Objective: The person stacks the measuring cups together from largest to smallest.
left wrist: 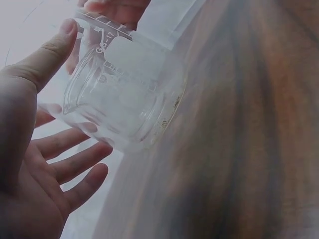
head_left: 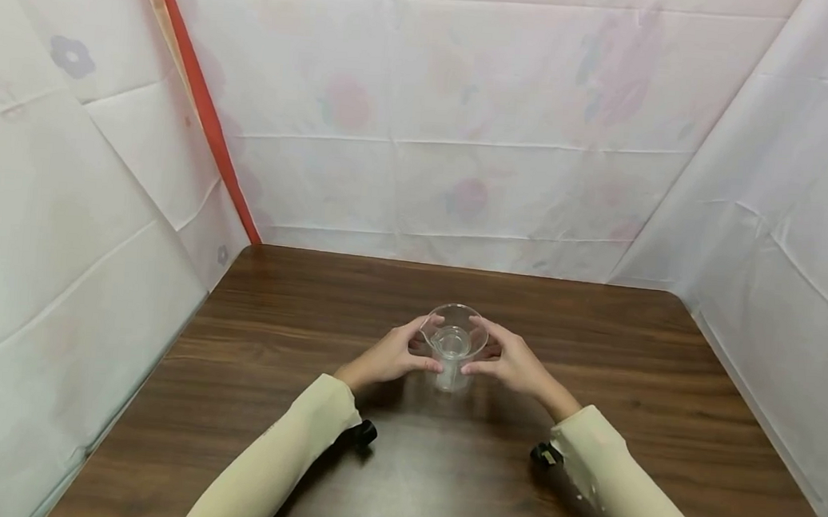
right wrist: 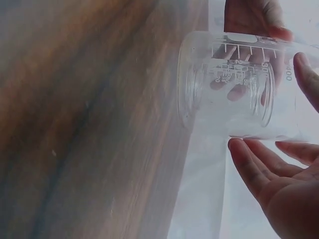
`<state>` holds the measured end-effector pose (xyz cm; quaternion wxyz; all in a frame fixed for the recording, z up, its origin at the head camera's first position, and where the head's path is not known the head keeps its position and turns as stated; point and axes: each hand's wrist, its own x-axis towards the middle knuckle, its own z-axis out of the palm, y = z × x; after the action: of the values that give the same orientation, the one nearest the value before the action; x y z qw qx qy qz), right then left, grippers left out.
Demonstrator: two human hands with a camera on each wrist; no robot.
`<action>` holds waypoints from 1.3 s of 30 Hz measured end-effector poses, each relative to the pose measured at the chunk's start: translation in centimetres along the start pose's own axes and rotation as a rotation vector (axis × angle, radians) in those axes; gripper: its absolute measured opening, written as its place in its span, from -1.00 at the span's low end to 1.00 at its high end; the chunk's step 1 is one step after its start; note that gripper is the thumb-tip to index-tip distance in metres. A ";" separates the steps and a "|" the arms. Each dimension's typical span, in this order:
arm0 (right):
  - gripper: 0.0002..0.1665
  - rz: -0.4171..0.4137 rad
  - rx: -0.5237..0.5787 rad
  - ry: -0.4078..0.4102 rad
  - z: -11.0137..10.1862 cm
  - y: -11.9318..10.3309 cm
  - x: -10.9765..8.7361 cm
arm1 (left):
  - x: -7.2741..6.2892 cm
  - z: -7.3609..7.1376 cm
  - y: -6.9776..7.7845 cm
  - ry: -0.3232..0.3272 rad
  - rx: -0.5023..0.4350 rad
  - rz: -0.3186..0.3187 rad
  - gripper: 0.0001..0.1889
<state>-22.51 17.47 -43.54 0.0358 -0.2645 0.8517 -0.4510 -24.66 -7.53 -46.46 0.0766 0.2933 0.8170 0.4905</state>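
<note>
A large clear glass beaker [head_left: 453, 378] with white printed marks stands upright between my hands. Nested inside it sits a smaller glass beaker [right wrist: 234, 94], whose rim lies well below the larger one's rim. My left hand [head_left: 394, 355] holds the large beaker from the left, thumb in front and fingers behind. From the right, my right hand [head_left: 515, 363] grips the same beaker in a mirrored way. The left wrist view shows the thumb near the rim and the fingers spread along the glass wall [left wrist: 164, 74]. Whether the base touches the table cannot be told.
A dark brown wood-grain table [head_left: 266, 408] lies beneath both hands. White patterned sheets [head_left: 424, 115] hang behind it and along both sides, and a red strip [head_left: 208, 108] runs down the back left corner. Small black devices [head_left: 366, 433] are worn under the wrists.
</note>
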 end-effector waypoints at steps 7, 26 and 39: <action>0.01 0.033 0.011 -0.022 -0.7 1.2 1.7 | 1.6 -0.4 -0.7 0.013 -0.002 -0.033 -0.16; 0.03 0.086 0.054 -0.043 -0.9 2.9 3.1 | 3.2 -0.5 -1.5 0.008 -0.048 -0.071 -0.19; 0.02 0.067 0.029 -0.030 -0.8 3.6 3.1 | 3.1 -0.4 -1.8 0.001 0.043 -0.103 -0.18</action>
<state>-26.86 18.19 -45.39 0.0675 -0.2421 0.8528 -0.4578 -28.07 -6.78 -47.25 0.0951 0.2524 0.8412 0.4686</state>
